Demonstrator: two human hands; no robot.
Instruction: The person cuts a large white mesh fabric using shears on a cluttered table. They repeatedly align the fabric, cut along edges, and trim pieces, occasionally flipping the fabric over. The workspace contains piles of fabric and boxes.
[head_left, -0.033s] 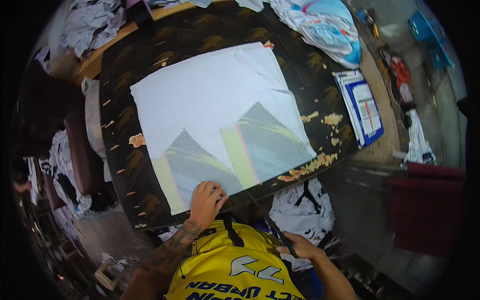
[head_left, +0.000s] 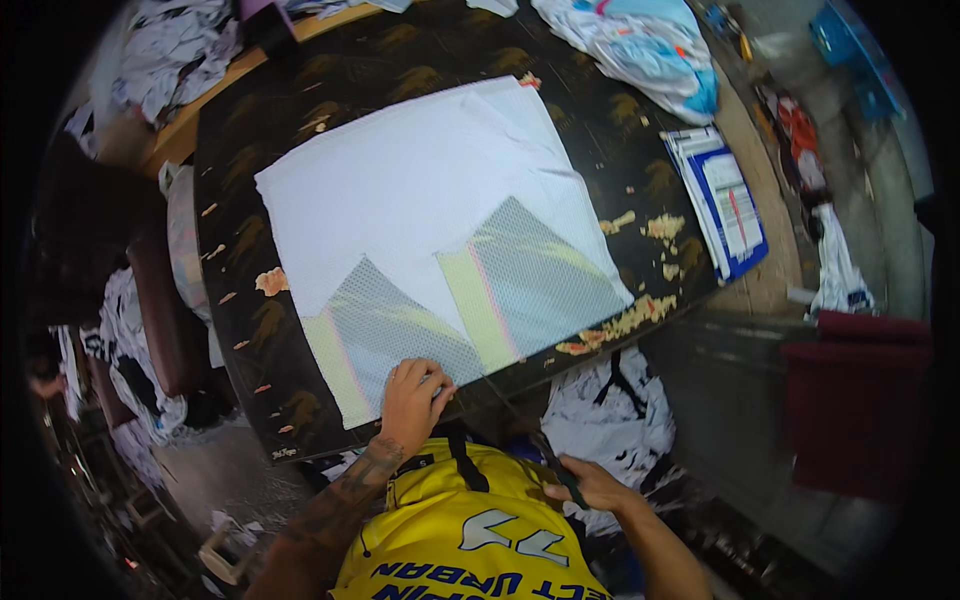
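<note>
A large white fabric panel (head_left: 400,180) lies spread on a dark patterned table. Along its near side are two grey mesh-patterned sections with yellow-green and pink stripes, each rising to a peak. My left hand (head_left: 413,405) rests at the near edge of the panel, fingers curled and closed on the fabric there. Just off the table's near edge, in front of my yellow shirt, my right hand (head_left: 595,487) grips dark scissors (head_left: 562,470) by the handle. Their long, thin blades point up and left toward the table edge; whether they are parted is hard to see.
The table (head_left: 240,330) has pale worn patches. A bundle of white and blue fabric (head_left: 640,50) lies at its far right, with papers and a blue folder (head_left: 725,205) beside it. White cloth (head_left: 615,410) hangs or lies below the near edge. A maroon seat (head_left: 850,410) stands right.
The view has shifted slightly. My right hand and the scissors have moved a little to the left and up; my left hand stays at the panel's near edge.
</note>
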